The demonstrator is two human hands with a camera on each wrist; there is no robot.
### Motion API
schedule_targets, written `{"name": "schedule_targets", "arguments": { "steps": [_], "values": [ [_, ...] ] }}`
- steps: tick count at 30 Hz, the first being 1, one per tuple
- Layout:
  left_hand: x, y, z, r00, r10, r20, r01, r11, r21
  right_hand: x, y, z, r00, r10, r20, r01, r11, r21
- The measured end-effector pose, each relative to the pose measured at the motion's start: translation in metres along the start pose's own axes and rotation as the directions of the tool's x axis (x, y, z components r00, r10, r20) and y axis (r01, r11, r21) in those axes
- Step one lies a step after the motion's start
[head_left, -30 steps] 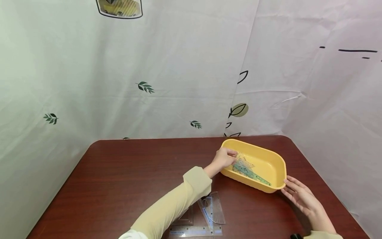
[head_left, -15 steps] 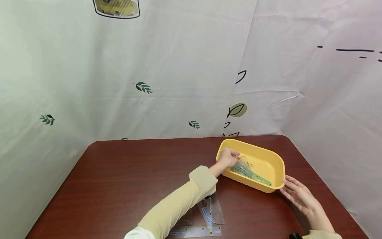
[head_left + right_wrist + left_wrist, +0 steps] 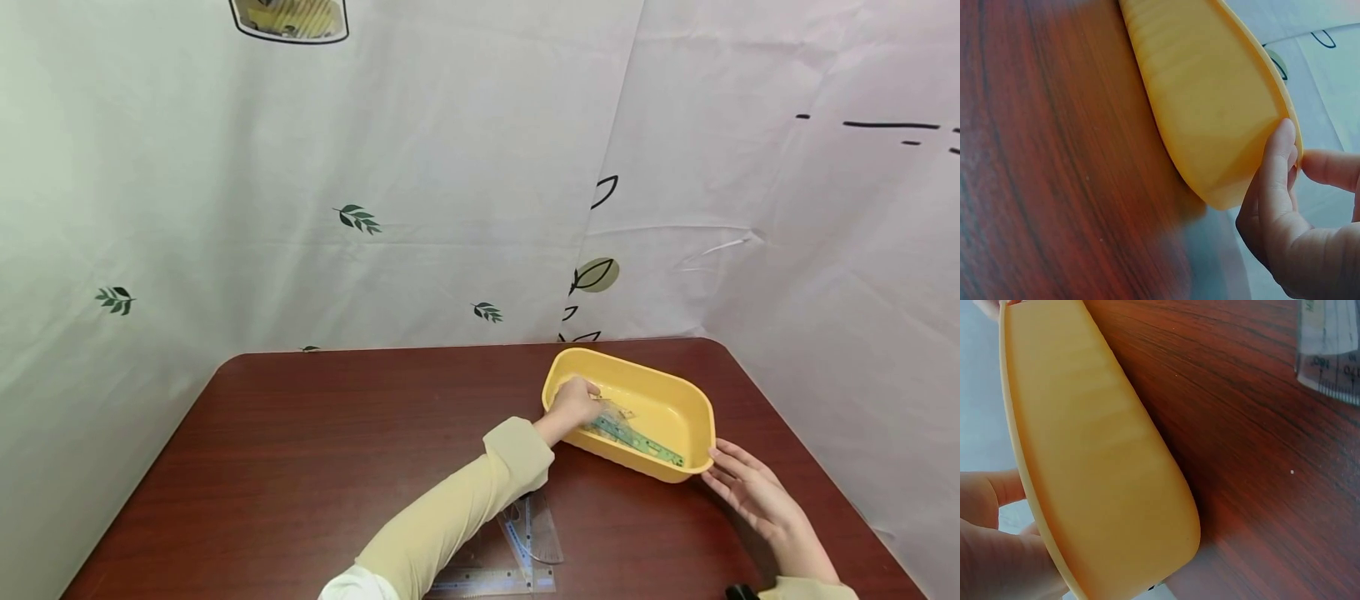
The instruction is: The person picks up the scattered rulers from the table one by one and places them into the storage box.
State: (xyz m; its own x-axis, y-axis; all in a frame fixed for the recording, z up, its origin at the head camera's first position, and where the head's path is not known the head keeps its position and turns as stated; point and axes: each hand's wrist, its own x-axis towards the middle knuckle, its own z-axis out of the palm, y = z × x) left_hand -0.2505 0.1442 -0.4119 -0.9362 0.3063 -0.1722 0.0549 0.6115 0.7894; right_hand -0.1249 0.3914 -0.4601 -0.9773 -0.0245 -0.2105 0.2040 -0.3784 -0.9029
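A yellow plastic basin [image 3: 675,417] stands at the right of the table. My left hand [image 3: 574,402] reaches over its left rim, fingers down among the contents. Beside those fingers lie clear plastic pieces [image 3: 617,410] and a green ruler [image 3: 637,442]. In the left wrist view the basin wall [image 3: 1097,437] hides the fingertips, so I cannot tell whether they grip a piece. At the basin's right corner my right hand [image 3: 765,500] holds the rim. The right wrist view shows that hand [image 3: 1297,231] pinching the rim [image 3: 1282,94] between thumb and finger.
Clear drawing tools lie at the table's front, partly under my left sleeve: a straight ruler [image 3: 487,580] and a protractor [image 3: 546,537]. The dark red table [image 3: 300,467] ends at a pale patterned cloth [image 3: 420,167] behind and at the sides.
My left hand has moved slightly right and lower into the basin, and the clear pieces under it have shifted a little. The right hand stays on the rim.
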Motion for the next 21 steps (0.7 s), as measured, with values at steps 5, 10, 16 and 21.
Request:
{"name": "schedule_targets", "arguments": {
  "steps": [5, 10, 16, 21],
  "values": [
    [0.000, -0.001, 0.001, 0.999, 0.014, 0.041, -0.015, 1.000, 0.017, 0.000, -0.001, 0.000, 1.000, 0.002, 0.008, -0.002, 1.000, 0.011],
    [0.000, -0.001, 0.001, 1.000, 0.021, 0.019, -0.021, 1.000, 0.015, -0.001, -0.001, 0.000, 1.000, 0.006, 0.010, -0.006, 1.000, 0.010],
    [-0.004, 0.000, -0.006, 0.997, 0.070, -0.012, -0.071, 0.994, -0.078, -0.002, -0.001, 0.000, 1.000, 0.000, 0.018, 0.000, 1.000, 0.011],
    [-0.011, -0.001, -0.019, 0.992, 0.124, -0.023, -0.126, 0.982, -0.144, -0.001, -0.001, 0.001, 1.000, 0.011, 0.021, -0.011, 1.000, 0.002]
  ]
}}
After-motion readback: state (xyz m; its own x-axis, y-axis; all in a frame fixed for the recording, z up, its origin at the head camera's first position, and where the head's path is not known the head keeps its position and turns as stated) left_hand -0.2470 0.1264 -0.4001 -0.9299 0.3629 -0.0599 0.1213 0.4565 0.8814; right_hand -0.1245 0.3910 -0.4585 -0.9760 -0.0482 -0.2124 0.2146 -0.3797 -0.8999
